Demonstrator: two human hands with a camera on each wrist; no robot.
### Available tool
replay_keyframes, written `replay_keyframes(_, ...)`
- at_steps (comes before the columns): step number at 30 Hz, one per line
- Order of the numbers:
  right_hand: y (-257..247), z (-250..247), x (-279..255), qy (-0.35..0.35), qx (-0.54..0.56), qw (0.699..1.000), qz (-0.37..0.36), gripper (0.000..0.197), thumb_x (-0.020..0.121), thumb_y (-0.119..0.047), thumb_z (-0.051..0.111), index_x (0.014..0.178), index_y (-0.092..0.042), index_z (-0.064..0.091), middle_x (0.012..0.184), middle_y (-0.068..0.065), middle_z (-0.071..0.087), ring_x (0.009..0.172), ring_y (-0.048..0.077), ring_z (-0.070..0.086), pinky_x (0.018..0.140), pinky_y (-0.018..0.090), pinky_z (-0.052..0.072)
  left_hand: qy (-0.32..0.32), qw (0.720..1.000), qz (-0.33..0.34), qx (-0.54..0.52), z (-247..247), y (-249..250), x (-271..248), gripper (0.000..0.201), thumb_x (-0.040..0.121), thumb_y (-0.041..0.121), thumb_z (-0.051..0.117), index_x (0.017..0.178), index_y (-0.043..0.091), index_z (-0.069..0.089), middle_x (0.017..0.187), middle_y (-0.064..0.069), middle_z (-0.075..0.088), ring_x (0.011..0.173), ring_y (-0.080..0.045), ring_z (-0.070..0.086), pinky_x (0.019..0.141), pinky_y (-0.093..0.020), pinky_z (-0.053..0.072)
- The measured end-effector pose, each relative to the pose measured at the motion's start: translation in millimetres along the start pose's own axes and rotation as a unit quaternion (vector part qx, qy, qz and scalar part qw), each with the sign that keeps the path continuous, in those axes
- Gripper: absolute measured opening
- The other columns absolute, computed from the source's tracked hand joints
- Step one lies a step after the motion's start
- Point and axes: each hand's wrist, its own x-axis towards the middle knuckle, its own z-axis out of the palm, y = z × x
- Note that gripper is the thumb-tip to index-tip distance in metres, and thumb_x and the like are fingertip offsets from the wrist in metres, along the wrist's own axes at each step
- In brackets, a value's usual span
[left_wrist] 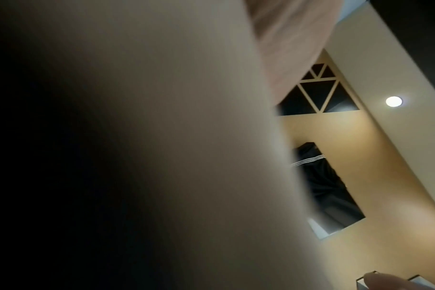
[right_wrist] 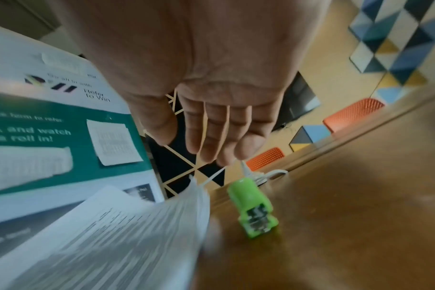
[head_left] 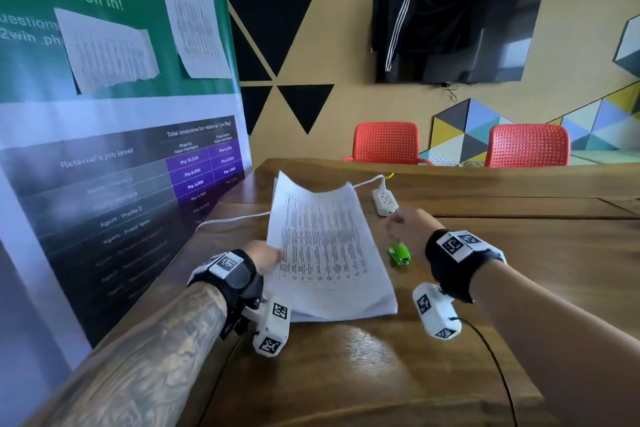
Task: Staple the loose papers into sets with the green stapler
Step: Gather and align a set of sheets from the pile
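A stack of printed white papers (head_left: 322,246) lies on the wooden table (head_left: 519,270), its top sheets lifted and curling at the far end. My left hand (head_left: 265,256) grips the left edge of the lifted sheets; the left wrist view is mostly filled by blurred paper (left_wrist: 162,157). The small green stapler (head_left: 400,253) lies on the table just right of the stack, also seen as the stapler (right_wrist: 252,209) beside the papers (right_wrist: 137,235). My right hand (head_left: 407,224) hovers above the stapler, with the right hand (right_wrist: 211,127) flat, fingers straight, holding nothing.
A white power strip (head_left: 384,201) with its cable lies beyond the papers. A large printed banner (head_left: 104,149) stands along the table's left edge. Two red chairs (head_left: 386,142) sit behind the far edge. A black cable (head_left: 491,357) trails from my right wrist.
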Motion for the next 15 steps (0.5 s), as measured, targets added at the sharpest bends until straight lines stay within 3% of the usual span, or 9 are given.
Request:
replay_keyframes(2,7.3,-6.8,8.0,-0.015,-0.080,0.997,-0.001,0.014,0.094,-0.022,0.060,0.105,-0.024,0.067,0.111,0.007,0.068,0.098,0.025,0.065,0.079,0.031,0.052,-0.019,0.970,0.032,0.239,2.9,0.9,-7.2,0.044,0.107,0.004,0.030,0.150,-0.001,0.034,0.147,-0.019,0.050,0.133,-0.034,0.051,0.099,-0.037,0.044)
replay_keyframes(4,17.7,-4.2,17.6,-0.103,-0.197,0.975,0.009,0.041,0.094,-0.023,0.059,0.135,-0.025,0.056,0.138,0.006,0.058,0.123,0.025,0.057,0.101,0.032,0.047,-0.026,0.956,0.042,0.288,5.5,3.0,5.6,0.043,0.107,0.005,0.029,0.150,0.000,0.036,0.148,-0.019,0.049,0.133,-0.035,0.051,0.099,-0.038,0.043)
replay_keyframes(5,21.6,-2.2,19.2,-0.136,-0.248,0.959,0.011,0.050,0.094,-0.026,0.059,0.143,-0.028,0.049,0.144,0.006,0.052,0.126,0.025,0.055,0.104,0.033,0.046,-0.030,0.955,0.044,0.293,5.3,4.4,10.1,0.043,0.107,0.005,0.030,0.149,0.001,0.038,0.148,-0.018,0.049,0.132,-0.035,0.051,0.097,-0.038,0.043)
replay_keyframes(8,24.0,-0.4,20.0,-0.157,-0.309,0.938,0.005,0.054,0.092,-0.027,0.060,0.144,-0.031,0.047,0.143,0.006,0.052,0.120,0.027,0.058,0.096,0.033,0.050,-0.037,0.962,0.068,0.263,8.8,6.2,22.2,0.042,0.109,0.011,0.031,0.150,0.006,0.040,0.150,-0.018,0.048,0.132,-0.036,0.051,0.094,-0.036,0.044)
replay_keyframes(9,24.9,0.0,21.7,-0.148,-0.311,0.939,-0.001,0.051,0.091,-0.025,0.061,0.140,-0.030,0.051,0.139,0.007,0.055,0.116,0.027,0.059,0.093,0.032,0.051,-0.042,0.973,0.069,0.217,8.2,8.9,19.9,0.043,0.110,0.015,0.032,0.151,0.006,0.039,0.150,-0.018,0.048,0.134,-0.035,0.050,0.093,-0.029,0.046)
replay_keyframes(11,26.1,-0.8,25.7,-0.140,-0.299,0.944,-0.007,0.040,0.089,-0.020,0.062,0.128,-0.030,0.060,0.127,0.009,0.062,0.105,0.027,0.064,0.086,0.033,0.054,-0.025,0.995,0.035,0.093,4.6,15.9,19.8,0.045,0.107,0.026,0.046,0.144,0.000,0.047,0.146,-0.019,0.053,0.134,-0.034,0.050,0.065,-0.009,0.048)
replay_keyframes(12,25.9,-2.4,26.1,-0.138,-0.292,0.946,-0.012,0.034,0.088,-0.018,0.062,0.119,-0.033,0.063,0.121,0.008,0.065,0.099,0.028,0.067,0.083,0.034,0.056,-0.024,0.994,0.047,0.100,3.8,18.8,17.8,0.047,0.104,0.029,0.053,0.139,-0.002,0.052,0.143,-0.020,0.055,0.133,-0.034,0.052,0.050,-0.008,0.043)
replay_keyframes(14,28.7,-6.5,26.3,-0.128,-0.270,0.954,-0.013,0.029,0.084,-0.015,0.063,0.104,-0.036,0.066,0.113,0.003,0.068,0.095,0.025,0.068,0.080,0.034,0.058,-0.025,0.994,0.044,0.093,3.9,19.0,23.9,0.048,0.101,0.030,0.059,0.135,-0.004,0.055,0.141,-0.022,0.057,0.132,-0.035,0.054,0.039,-0.009,0.037)
replay_keyframes(15,31.5,-8.1,26.3,-0.124,-0.261,0.957,-0.009,0.030,0.083,-0.015,0.063,0.104,-0.035,0.068,0.113,0.001,0.068,0.096,0.023,0.067,0.079,0.033,0.057,-0.031,0.995,0.032,0.091,4.3,18.1,23.5,0.048,0.101,0.029,0.059,0.136,-0.004,0.055,0.141,-0.023,0.057,0.132,-0.036,0.054,0.038,-0.010,0.038)
